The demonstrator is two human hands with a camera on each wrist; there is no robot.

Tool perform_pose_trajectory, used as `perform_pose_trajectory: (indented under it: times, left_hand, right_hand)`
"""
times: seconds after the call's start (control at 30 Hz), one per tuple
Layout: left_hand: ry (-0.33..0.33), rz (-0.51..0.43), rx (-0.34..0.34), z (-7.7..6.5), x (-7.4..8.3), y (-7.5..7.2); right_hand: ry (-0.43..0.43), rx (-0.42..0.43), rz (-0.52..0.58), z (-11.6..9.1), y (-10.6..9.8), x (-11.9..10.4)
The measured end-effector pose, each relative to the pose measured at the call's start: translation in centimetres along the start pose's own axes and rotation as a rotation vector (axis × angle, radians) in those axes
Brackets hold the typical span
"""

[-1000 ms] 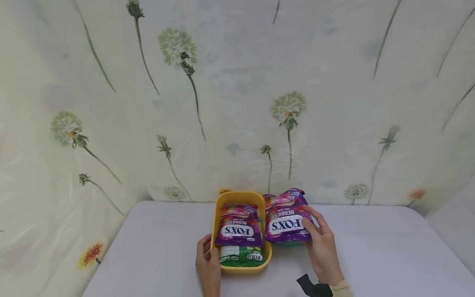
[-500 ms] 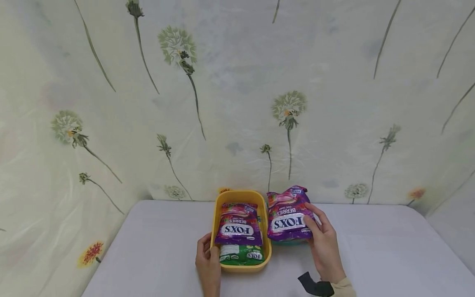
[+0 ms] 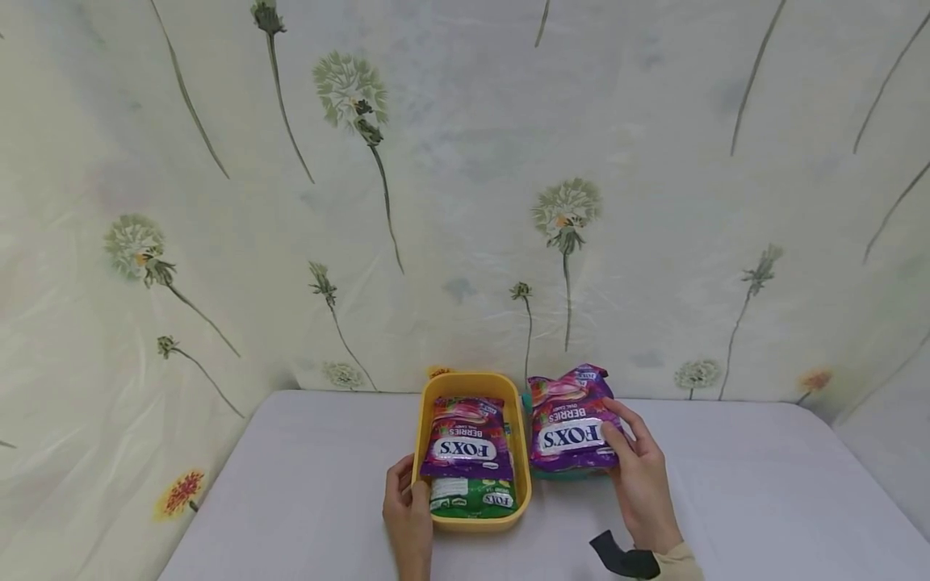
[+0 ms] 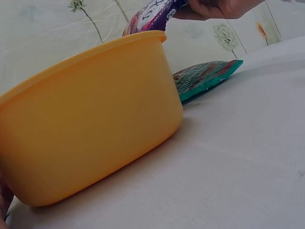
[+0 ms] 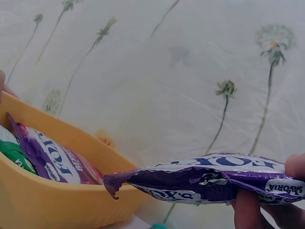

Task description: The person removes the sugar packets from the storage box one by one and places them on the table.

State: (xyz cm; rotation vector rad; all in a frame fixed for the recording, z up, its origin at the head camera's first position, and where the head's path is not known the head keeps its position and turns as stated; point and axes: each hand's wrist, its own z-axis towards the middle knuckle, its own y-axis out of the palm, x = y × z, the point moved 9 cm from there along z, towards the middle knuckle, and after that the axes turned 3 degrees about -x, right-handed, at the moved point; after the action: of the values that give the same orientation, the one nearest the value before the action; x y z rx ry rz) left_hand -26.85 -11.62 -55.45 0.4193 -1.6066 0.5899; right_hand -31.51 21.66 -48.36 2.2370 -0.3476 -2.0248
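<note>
My left hand (image 3: 408, 512) grips the left side of a yellow plastic tub (image 3: 485, 524), thumb at the rim. Inside the tub, a purple Fox's Berries candy bag (image 3: 467, 436) lies partly over a green Fox's candy bag (image 3: 472, 502). Just right of the tub, my right hand (image 3: 643, 476) pinches another purple candy bag (image 3: 570, 424) by its right edge, thumb on top and fingers below. In the left wrist view this bag hangs above the table, with a teal bag (image 4: 207, 78) lying below it, partly hidden by the tub.
The white-covered table (image 3: 312, 476) stretches out on both sides of the tub. A flower-printed cloth (image 3: 450, 202) hangs along the table's back edge, close behind the tub.
My right hand has moved the purple candy bag slightly to the right, widening the gap to the tub. The left hand and the tub have stayed in place.
</note>
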Motion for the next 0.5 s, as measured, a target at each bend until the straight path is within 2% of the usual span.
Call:
perform_pose_trajectory:
  times: [0.5]
  left_hand:
    - [-0.004, 0.015, -0.004, 0.0, 0.0, 0.1]
  right_hand:
    - [-0.005, 0.019, -0.004, 0.4, -1.1, 0.5]
